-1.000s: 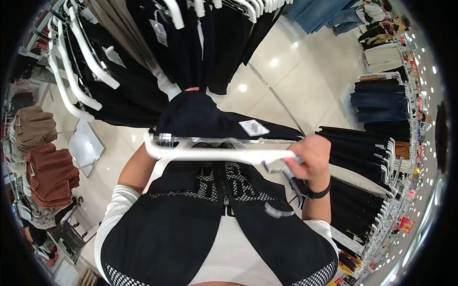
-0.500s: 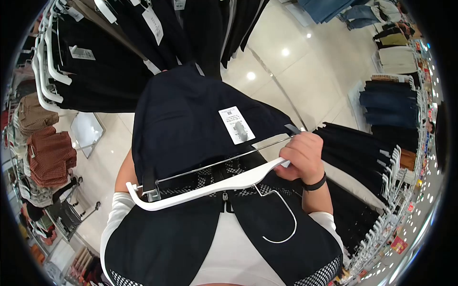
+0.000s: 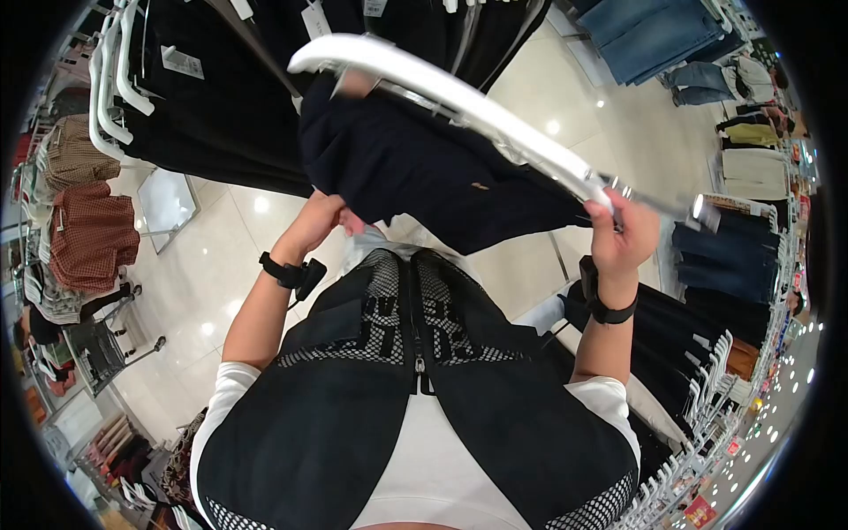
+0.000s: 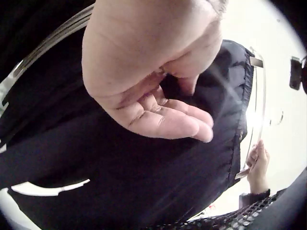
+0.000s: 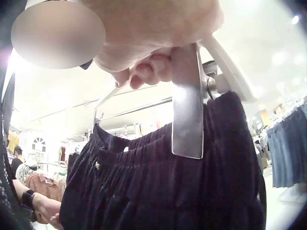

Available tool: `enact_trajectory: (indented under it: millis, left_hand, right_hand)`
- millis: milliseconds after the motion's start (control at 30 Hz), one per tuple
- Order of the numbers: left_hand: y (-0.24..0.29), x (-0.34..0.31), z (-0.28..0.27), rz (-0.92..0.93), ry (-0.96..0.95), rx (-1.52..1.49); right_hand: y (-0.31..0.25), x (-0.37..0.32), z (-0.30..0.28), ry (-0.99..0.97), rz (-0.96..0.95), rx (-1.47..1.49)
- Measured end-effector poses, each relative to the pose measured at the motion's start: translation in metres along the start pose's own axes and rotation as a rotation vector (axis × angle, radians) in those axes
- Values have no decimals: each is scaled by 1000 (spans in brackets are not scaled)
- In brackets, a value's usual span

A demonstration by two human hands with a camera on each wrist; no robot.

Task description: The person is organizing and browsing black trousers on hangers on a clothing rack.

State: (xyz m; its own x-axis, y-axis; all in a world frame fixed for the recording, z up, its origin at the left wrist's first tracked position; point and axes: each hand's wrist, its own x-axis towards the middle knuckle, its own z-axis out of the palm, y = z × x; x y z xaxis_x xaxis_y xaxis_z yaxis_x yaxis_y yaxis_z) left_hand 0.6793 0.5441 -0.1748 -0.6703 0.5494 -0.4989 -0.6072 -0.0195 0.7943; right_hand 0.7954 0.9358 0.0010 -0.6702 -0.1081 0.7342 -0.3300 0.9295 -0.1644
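My right hand [image 3: 627,234] grips one end of a white hanger [image 3: 477,106], which slants up and away to the left in the head view. Dark navy pants [image 3: 442,181] with a gathered elastic waist [image 5: 139,155] hang from it by metal clips, one clip [image 5: 187,120] showing close under the fingers in the right wrist view. Low at the left side of the cloth is my left hand [image 3: 320,223]. Its fingers [image 4: 165,122] are loosely bent, the thumb apart, with the dark fabric [image 4: 120,167] behind them in the left wrist view.
A rack of dark trousers [image 3: 221,115] on white hangers stands ahead on the left. Another row of dark garments [image 3: 662,327] is close on the right, with folded jeans [image 3: 649,40] farther off. Checked shirts [image 3: 93,234] hang at far left, and a small mirror [image 3: 168,208] stands on the floor.
The hanger has swung up and away from my chest, its hook now pointing right, and the pants have turned with it. My left hand has come out from behind the cloth.
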Motion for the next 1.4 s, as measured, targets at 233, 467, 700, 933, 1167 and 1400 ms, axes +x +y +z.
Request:
enact_trajectory:
  millis: [233, 467, 700, 933, 1167, 1400]
  left_hand:
    - [1, 2, -16, 48, 208, 453]
    - [-6, 13, -57, 170, 106, 1014]
    - [-32, 15, -106, 80, -177, 478]
    - [-32, 20, -159, -47, -399, 544]
    - [-25, 20, -177, -108, -477, 486]
    - [-13, 15, -166, 51, -364, 208]
  right_hand:
    - [5, 44, -1, -70, 204, 159]
    - [-18, 64, 2, 13, 322, 97]
    - [-48, 87, -11, 154, 430, -7]
    - [-92, 94, -23, 210, 578, 26]
    - [-146, 68, -35, 235, 683, -228]
    - [-170, 46, -42, 247, 774, -353]
